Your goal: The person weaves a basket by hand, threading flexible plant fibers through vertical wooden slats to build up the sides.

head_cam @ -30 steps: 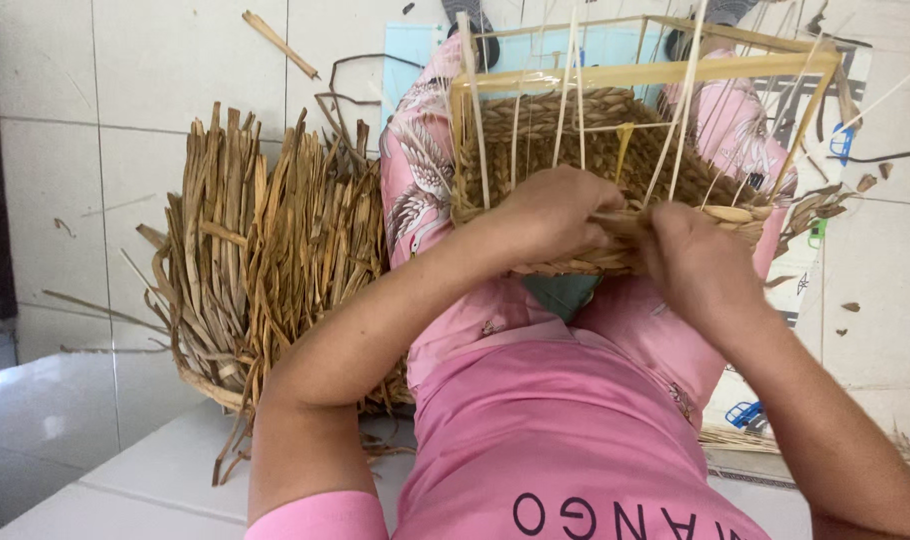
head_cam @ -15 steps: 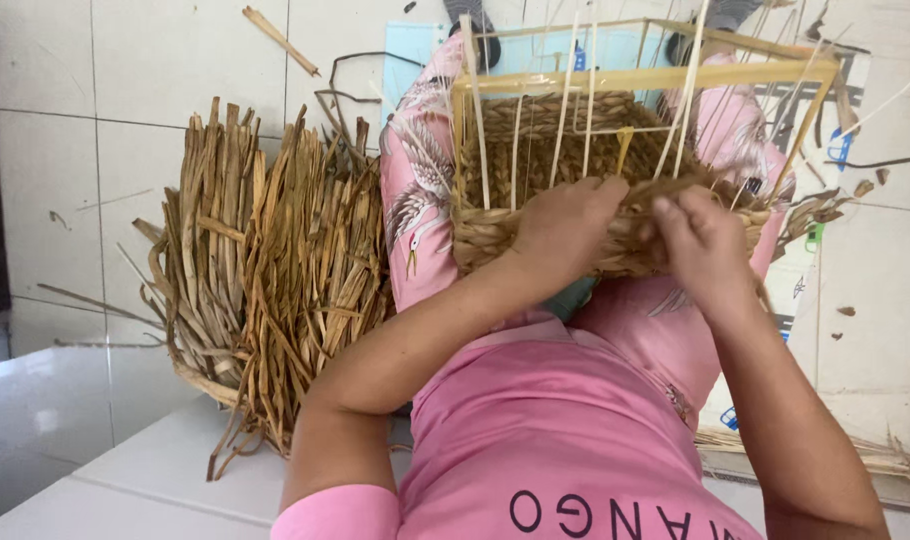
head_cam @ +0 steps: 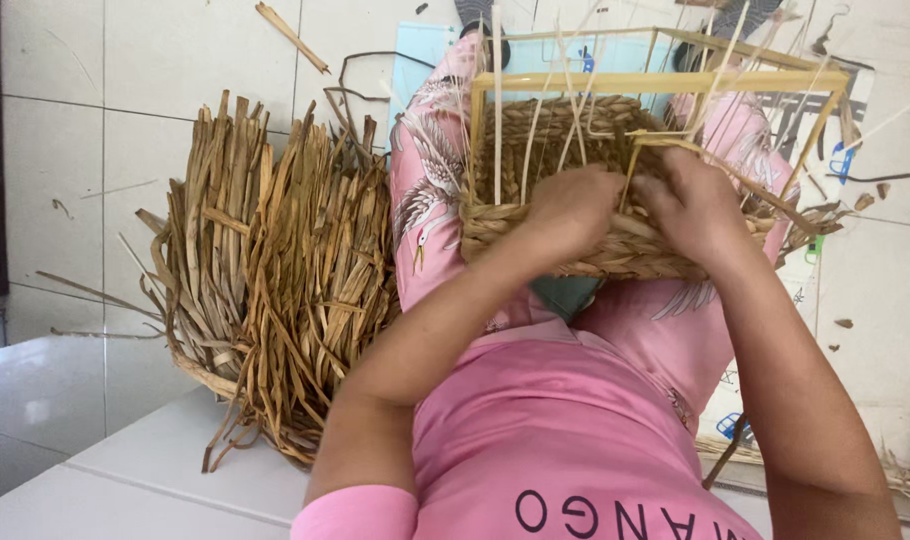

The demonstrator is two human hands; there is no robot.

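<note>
A half-woven straw basket [head_cam: 545, 150] rests on my lap, built on a box-shaped frame of thin wooden sticks [head_cam: 665, 80]. Its lower walls are braided from brown dried strands; bare uprights stick out above. My left hand [head_cam: 570, 205] grips the near braided wall at its top edge. My right hand [head_cam: 690, 200] is just beside it, fingers closed on a dried strand at the same edge. Both forearms reach forward over my pink clothes.
A big bundle of dried brown leaves [head_cam: 265, 280] lies on the tiled floor to my left. Loose strands and scraps are scattered on the tiles at the right [head_cam: 875, 185]. A light blue mat [head_cam: 415, 60] lies under the basket's far side.
Both hands have shifted upward along the basket's near wall, and the basket has tilted slightly toward me. The leaf bundle has not moved.
</note>
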